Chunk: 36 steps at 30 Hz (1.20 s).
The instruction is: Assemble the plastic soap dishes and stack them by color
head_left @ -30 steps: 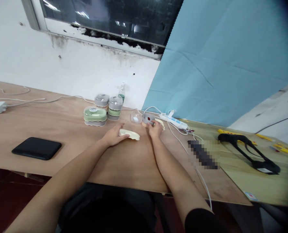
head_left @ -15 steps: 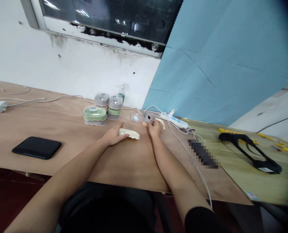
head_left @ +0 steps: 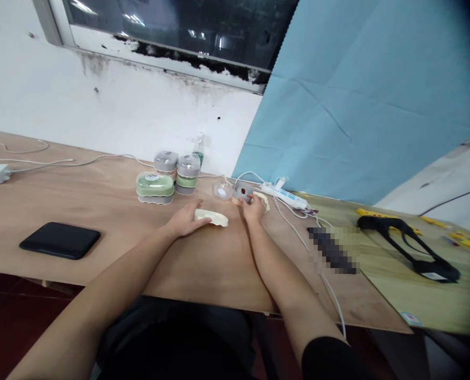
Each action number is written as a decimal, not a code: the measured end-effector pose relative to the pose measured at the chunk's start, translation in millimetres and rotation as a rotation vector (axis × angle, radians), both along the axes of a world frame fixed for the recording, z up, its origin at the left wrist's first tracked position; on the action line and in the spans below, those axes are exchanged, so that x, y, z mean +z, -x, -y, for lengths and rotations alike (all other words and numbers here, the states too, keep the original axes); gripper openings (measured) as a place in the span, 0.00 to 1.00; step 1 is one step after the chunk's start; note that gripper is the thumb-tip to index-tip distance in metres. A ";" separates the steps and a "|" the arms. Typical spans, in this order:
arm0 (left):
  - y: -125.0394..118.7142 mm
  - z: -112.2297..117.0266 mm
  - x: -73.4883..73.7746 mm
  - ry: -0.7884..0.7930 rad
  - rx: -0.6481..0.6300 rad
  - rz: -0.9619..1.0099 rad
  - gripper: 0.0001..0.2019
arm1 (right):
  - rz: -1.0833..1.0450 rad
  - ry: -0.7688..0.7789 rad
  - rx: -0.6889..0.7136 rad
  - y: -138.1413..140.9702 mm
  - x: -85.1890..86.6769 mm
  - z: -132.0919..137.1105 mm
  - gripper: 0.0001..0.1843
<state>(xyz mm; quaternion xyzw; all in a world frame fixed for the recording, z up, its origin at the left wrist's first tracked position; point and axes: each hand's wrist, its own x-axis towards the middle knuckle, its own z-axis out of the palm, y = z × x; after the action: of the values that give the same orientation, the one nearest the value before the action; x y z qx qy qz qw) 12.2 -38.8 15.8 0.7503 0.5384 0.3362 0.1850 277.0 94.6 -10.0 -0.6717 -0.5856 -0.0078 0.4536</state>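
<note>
My left hand (head_left: 185,219) is closed on the near end of a cream, wavy-edged oblong container piece (head_left: 216,217), thumb in front and fingers behind. Further right, my right hand (head_left: 253,209) has its fingers closed on a small grey container (head_left: 243,190) with a dark red spot on it and a peach-coloured edge below. A clear dome-shaped lid (head_left: 222,190) rests just left of that container. Partly behind my right hand lies another cream wavy-edged piece (head_left: 264,199).
Behind my left hand stand a green-topped box (head_left: 154,186), stacked grey and green boxes (head_left: 187,174) and a clear bottle (head_left: 199,148). A black flat tablet-like object (head_left: 59,241) lies left. A power strip (head_left: 285,197) with cables and a black strap-like frame (head_left: 411,248) are right.
</note>
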 end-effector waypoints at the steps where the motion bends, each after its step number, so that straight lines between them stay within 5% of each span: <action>1: 0.0 0.0 -0.2 -0.004 0.000 0.001 0.40 | 0.000 -0.001 0.002 0.1 0.0 0.1 0.19; 23: 0.0 0.5 1.1 0.011 0.006 -0.025 0.40 | 0.023 0.057 -0.012 3.0 4.0 4.2 0.22; 28: -1.0 0.3 2.3 -0.011 0.036 0.031 0.35 | -0.017 -0.130 -0.040 8.7 12.5 12.2 0.24; 32: 1.8 -4.2 4.5 -0.054 0.172 0.158 0.27 | 0.049 -0.318 0.232 16.7 20.9 25.7 0.21; 36: 9.5 -11.3 4.6 -0.081 0.313 0.275 0.29 | 0.184 -0.359 0.611 34.9 23.3 42.8 0.23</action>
<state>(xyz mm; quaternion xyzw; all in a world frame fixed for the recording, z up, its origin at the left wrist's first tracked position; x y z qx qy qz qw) 2.7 -27.6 20.4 0.6113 0.6039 0.4817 0.1719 242.1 51.8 13.3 -0.3720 -0.7871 -0.0349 0.4909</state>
